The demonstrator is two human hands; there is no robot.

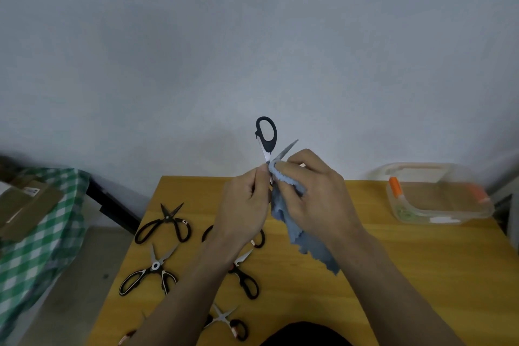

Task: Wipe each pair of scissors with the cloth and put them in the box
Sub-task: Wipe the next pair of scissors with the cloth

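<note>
My left hand [247, 202] grips a pair of black-handled scissors [267, 137] held up above the table, one handle loop pointing up and a blade tip sticking out to the upper right. My right hand [314, 191] presses a blue cloth [292, 222] around the blades; the cloth hangs down below both hands. The clear plastic box [438, 196] with orange clips stands at the table's back right. Several other scissors lie on the left half of the wooden table [393, 275], among them a black pair [165, 223] and a black-and-silver pair [150, 272].
A surface with a green checked cloth [42, 233] and a brown cardboard package [25, 205] stands to the left, past a gap of floor. A grey wall rises right behind the table. More scissors [244, 278] lie partly under my forearms.
</note>
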